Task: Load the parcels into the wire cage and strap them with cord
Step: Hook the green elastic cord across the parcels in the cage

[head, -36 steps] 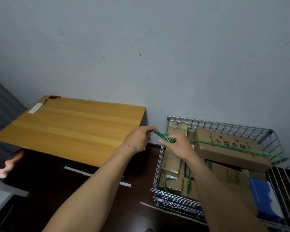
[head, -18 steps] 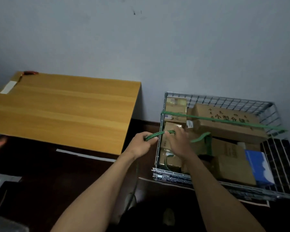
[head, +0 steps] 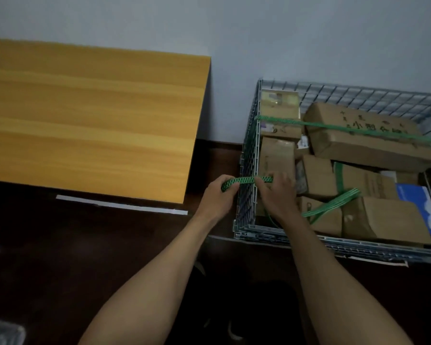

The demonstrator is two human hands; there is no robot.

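Note:
A wire cage (head: 248, 155) stands on the floor at the right, filled with several brown cardboard parcels (head: 363, 138). A green cord (head: 244, 181) runs across the cage's left wall; another length of it stretches over the parcels further back, and loose loops lie between the boxes. My left hand (head: 219, 197) grips the cord's end just outside the left wall. My right hand (head: 276, 192) pinches the same cord just inside that wall, above the parcels.
A wooden table (head: 92, 120) stands to the left of the cage against a grey wall. A blue-and-white packet (head: 418, 202) lies at the cage's right side. The floor is dark, with white tape strips (head: 120, 205) under the table edge.
Both hands have come down with the cord from above the cage's far left corner to the near part of its left wall. The view has tilted downward.

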